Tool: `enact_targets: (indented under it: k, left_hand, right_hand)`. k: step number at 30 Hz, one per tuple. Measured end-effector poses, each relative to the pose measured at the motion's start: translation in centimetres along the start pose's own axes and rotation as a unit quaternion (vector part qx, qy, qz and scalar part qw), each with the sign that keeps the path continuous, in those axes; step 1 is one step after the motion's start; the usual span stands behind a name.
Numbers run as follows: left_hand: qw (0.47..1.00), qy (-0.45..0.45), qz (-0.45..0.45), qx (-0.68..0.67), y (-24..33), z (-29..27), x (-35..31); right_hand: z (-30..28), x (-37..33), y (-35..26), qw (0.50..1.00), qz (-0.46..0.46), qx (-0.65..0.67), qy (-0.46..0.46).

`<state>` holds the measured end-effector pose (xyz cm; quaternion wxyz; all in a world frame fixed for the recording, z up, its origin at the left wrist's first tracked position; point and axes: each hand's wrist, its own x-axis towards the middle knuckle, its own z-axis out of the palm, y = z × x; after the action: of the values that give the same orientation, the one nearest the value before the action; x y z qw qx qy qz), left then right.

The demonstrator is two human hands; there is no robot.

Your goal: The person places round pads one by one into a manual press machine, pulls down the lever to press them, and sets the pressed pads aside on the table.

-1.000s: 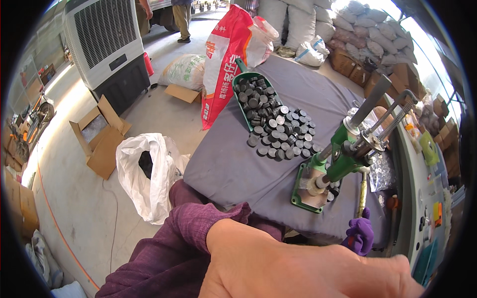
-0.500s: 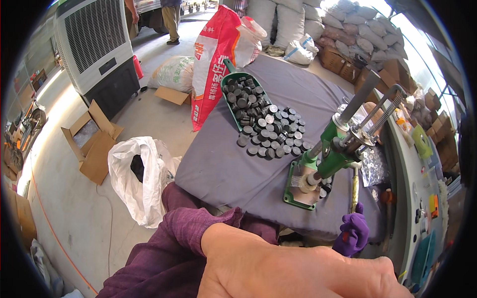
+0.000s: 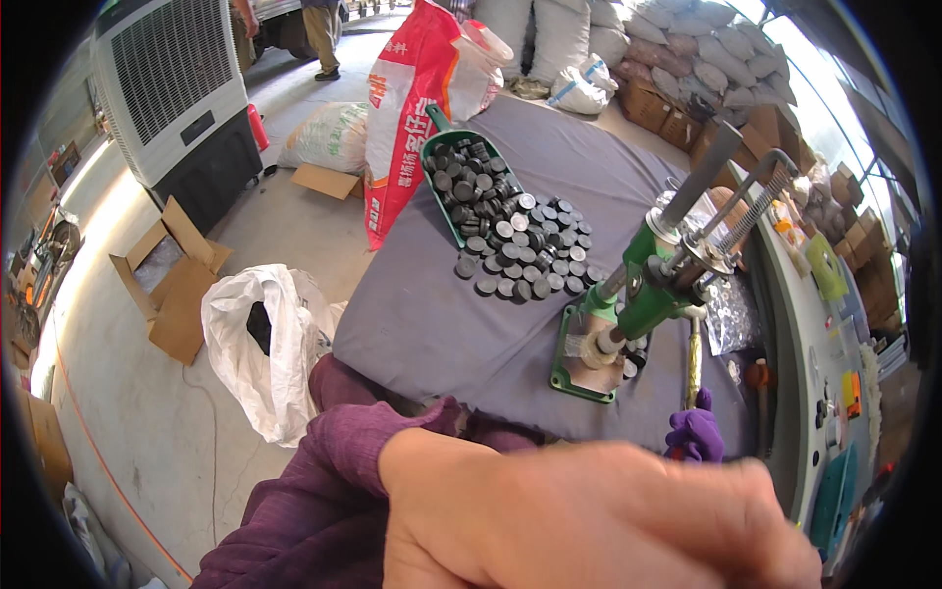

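My bare left hand [image 3: 579,515] is large and close at the bottom, reaching across from a purple sleeve. Its fingers are curled and slightly blurred; the fingertips, and anything between them, are hidden. Beyond it, my right hand [image 3: 695,434] in a purple glove is closed round the lower end of a gold-wrapped lever [image 3: 695,358]. That lever belongs to a green hand press [image 3: 650,280] with a spring and a flat base. A few dark caps lie beside the base. Left of the press, black and grey round caps [image 3: 535,250] spill from a green scoop [image 3: 438,120].
A grey cloth-covered table [image 3: 412,334] carries the press and caps. Right of the press lies a clear bag [image 3: 731,319] of small pieces. An open white sack [image 3: 231,339] and a cardboard box [image 3: 186,319] stand on the floor at left. A red-and-white sack [image 3: 397,147] leans by the table.
The scene has shifted slightly left and up in the view. My left hand has risen a little, covering more of the glove. My right hand stays on the lever.
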<state>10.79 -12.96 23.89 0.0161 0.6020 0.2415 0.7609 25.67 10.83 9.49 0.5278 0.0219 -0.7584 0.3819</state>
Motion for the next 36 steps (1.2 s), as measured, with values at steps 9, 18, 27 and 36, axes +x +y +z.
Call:
enact_targets:
  k: [9,18,27,36]
  left_hand:
    - [0.996,0.023,0.002,0.09,1.7,-4.3,1.9]
    - [0.984,0.022,0.024,0.177,-0.2,-4.0,4.5]
    - [0.974,0.026,0.032,0.222,1.1,-4.3,2.7]
    - [0.954,0.036,0.033,0.296,6.3,-7.5,2.1]
  right_hand:
    - [-0.2,-0.3,-0.2,1.0,0.014,-0.005,-0.009]
    - [-0.5,-0.5,0.2,1.0,0.01,-0.011,-0.008]
    - [-0.4,-0.3,-0.1,1.0,0.004,-0.014,0.01]
    - [-0.5,-0.9,0.2,1.0,0.019,0.004,0.007]
